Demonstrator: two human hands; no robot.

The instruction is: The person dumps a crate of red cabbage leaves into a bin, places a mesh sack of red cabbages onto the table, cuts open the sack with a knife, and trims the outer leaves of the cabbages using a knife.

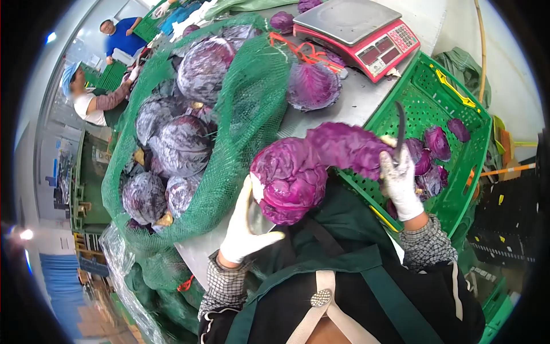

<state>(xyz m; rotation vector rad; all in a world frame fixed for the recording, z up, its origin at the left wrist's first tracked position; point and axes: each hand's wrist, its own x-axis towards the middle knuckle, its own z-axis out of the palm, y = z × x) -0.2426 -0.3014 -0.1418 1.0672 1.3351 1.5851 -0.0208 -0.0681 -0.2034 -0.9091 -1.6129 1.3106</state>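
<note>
My left hand, in a white glove, supports a peeled red cabbage from its left and underside, thumb spread away. My gloved right hand is closed around a knife, its dark curved blade pointing up. The same hand also grips the end of a large purple cabbage leaf, which stretches from the top right of the cabbage to my fingers. Just beyond the cabbage, a loose outer leaf lies on the metal table.
At the left, a green mesh sack lies open around several unpeeled red cabbages. A red scale stands at the back. Under my right hand, a green crate contains purple leaves. Two people are at the far left.
</note>
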